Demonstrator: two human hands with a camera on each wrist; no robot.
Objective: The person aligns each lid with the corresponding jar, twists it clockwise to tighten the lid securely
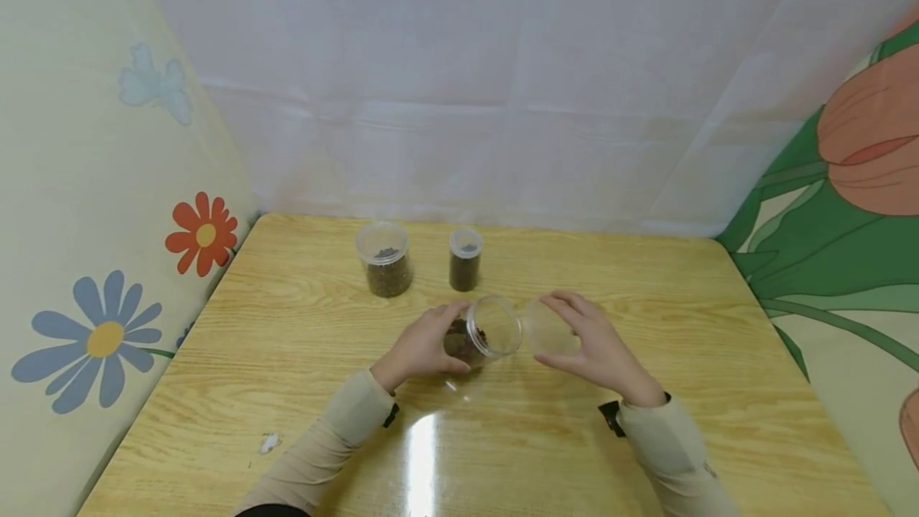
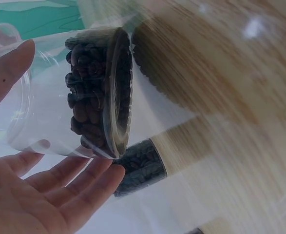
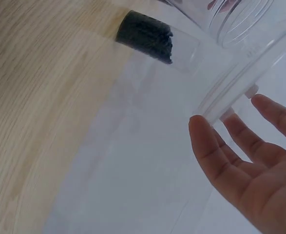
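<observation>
My left hand [image 1: 424, 345] grips a clear plastic jar [image 1: 463, 348] around its side. The jar leans over, its uncovered mouth facing up and to the right. Dark brown, bean-like pieces [image 2: 89, 92] lie in its lower part. Just right of the mouth, my right hand [image 1: 594, 343] holds a clear round lid [image 3: 250, 73] by its rim, fingers and thumb spread around the edge. A small gap separates lid and jar. The thumb [image 2: 9, 73] and curled fingers of the left hand show around the jar in the left wrist view.
Behind the hands stand a wide clear jar [image 1: 388, 274] and a narrower jar [image 1: 465, 266], both partly filled with dark contents. A small white scrap [image 1: 269, 443] lies at the front left of the wooden table [image 1: 718, 389]. A white curtain [image 1: 467, 102] hangs behind.
</observation>
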